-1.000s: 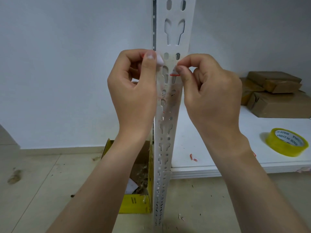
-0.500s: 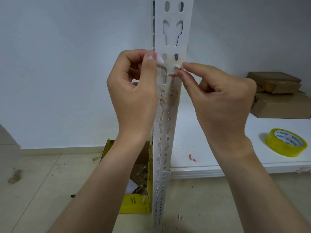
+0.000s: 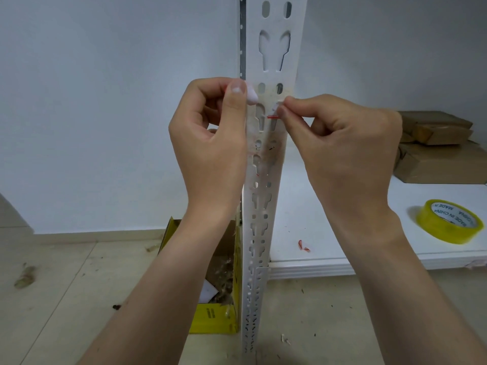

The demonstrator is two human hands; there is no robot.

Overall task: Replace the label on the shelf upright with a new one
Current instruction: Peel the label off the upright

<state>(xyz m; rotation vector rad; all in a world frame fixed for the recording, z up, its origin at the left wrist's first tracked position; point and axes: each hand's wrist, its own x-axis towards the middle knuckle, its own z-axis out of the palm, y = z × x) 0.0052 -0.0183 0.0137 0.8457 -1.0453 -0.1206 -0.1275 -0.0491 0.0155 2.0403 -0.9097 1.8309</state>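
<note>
Left hand [image 3: 210, 143] grips upright [image 3: 263, 206]; right hand [image 3: 347, 154] pinches label scrap [image 3: 272, 115] on it.

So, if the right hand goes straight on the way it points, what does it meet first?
The right hand pinches the label scrap on the shelf upright; further on, probably the left hand thumb. Depth is unclear.

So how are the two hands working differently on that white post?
The left hand grips the post by its left edge, thumb pointing up; the right hand pinches a red-striped label scrap on the post's front with its fingertips. The left hand shows its thumb side, the right hand its back. Both are bare.
</note>
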